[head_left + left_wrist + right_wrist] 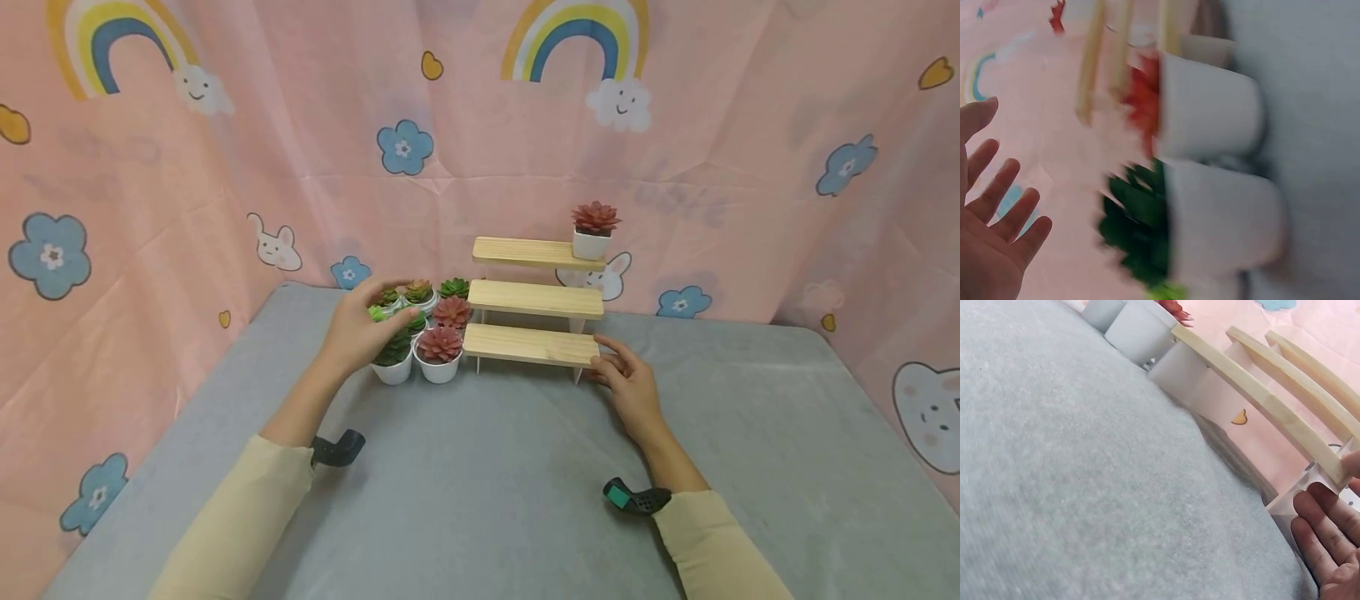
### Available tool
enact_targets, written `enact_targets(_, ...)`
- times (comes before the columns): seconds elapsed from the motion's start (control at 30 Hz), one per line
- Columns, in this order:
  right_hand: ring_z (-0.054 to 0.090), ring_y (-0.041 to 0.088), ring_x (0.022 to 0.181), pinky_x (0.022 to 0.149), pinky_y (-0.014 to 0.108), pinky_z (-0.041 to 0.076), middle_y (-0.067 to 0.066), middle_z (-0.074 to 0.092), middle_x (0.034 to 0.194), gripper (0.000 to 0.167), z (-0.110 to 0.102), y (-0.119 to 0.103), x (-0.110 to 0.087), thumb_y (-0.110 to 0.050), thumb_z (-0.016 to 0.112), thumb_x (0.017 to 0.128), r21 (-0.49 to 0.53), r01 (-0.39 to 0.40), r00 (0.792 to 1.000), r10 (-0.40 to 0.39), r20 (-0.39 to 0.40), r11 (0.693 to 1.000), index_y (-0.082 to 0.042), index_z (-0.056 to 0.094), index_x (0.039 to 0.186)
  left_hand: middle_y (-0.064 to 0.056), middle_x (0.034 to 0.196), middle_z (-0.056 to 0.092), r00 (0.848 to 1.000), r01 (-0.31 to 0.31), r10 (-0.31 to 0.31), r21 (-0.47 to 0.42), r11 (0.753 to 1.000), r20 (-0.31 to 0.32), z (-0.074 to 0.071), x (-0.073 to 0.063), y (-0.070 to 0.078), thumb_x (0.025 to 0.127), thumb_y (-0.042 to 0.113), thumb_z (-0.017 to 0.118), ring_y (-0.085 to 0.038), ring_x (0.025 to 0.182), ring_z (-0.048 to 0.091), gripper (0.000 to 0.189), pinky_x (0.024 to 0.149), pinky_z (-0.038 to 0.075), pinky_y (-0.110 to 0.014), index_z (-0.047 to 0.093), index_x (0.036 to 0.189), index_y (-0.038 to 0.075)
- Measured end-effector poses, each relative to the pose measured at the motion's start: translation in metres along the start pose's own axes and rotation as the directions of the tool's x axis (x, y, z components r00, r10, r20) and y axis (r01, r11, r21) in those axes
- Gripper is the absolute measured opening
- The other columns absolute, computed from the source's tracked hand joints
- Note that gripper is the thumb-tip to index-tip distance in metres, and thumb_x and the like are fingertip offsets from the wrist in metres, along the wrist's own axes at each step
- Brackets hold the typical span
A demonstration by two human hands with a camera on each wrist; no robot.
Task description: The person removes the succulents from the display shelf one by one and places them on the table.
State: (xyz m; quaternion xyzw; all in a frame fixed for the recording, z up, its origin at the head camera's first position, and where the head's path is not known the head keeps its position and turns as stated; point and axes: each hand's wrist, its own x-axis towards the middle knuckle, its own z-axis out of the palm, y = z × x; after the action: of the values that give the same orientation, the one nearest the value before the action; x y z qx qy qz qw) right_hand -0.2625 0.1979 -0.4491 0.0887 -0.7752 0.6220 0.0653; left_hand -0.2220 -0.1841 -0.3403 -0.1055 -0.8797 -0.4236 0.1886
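Observation:
My left hand [365,327] reaches over a cluster of small potted succulents, its fingers spread and holding nothing. In the left wrist view the left fingers [1013,215] stand apart from a dark green succulent [1138,225] and a red one [1144,100], both in white pots. My right hand [628,386] holds the right end of the lowest board of a three-tier wooden shelf stand [528,343]. In the right wrist view the right thumb [1352,464] is at the board's end and the other fingers lie beside the stand's white leg.
A red succulent in a square white pot [592,243] stands on the top tier's right end. Next to the stand's left side, two red succulents [439,343] sit among green ones. Grey cloth [480,483] covers the table; a pink printed curtain [480,200] hangs behind.

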Motion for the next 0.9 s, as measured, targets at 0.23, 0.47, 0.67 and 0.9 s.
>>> enact_targets(0.23,0.070,0.000,0.083,0.079,0.016,0.059,0.004,0.074,0.103,0.043,-0.002,0.000,-0.001,-0.016,0.060,0.102,0.013,-0.005,1.000,0.005,-0.013,1.000,-0.002,0.055,0.143,-0.005,0.145,0.060,0.999,-0.017,0.019,-0.074,0.997,0.034,0.014,0.036,0.041,0.088,0.026,0.079,-0.027,0.139,0.051,0.052,0.116,0.043,-0.048,0.062,0.137,0.018)
enact_targets(0.47,0.071,0.000,0.083,0.079,0.016,0.059,0.018,0.074,0.109,0.043,-0.001,-0.002,0.001,-0.015,0.060,0.102,0.013,0.000,1.000,0.000,-0.008,1.000,-0.002,0.056,0.142,-0.004,0.144,0.061,0.991,-0.110,0.119,-0.137,0.984,0.064,0.041,0.070,0.071,0.088,0.020,0.079,-0.022,0.138,0.052,0.054,0.119,0.039,-0.044,0.062,0.138,0.015)
enact_targets(0.67,0.071,0.001,0.084,0.079,0.016,0.059,0.017,0.074,0.109,0.042,-0.002,0.000,0.003,-0.014,0.060,0.102,0.017,0.006,1.000,-0.006,-0.011,1.000,-0.002,0.056,0.141,0.000,0.146,0.059,0.984,-0.128,0.145,-0.152,0.980,0.107,0.064,0.098,0.094,0.089,0.022,0.078,-0.021,0.140,0.050,0.055,0.119,0.038,-0.041,0.060,0.141,0.018)
enact_targets(0.9,0.071,0.001,0.084,0.079,0.019,0.060,0.007,0.074,0.104,0.040,-0.001,0.001,0.002,-0.007,0.061,0.100,0.075,-0.009,1.000,0.010,-0.016,0.997,0.002,0.057,0.139,-0.002,0.146,0.060,0.976,-0.148,0.174,-0.184,0.972,0.132,0.093,0.117,0.110,0.091,0.015,0.075,-0.024,0.140,0.050,0.050,0.120,0.038,-0.043,0.061,0.139,0.015)
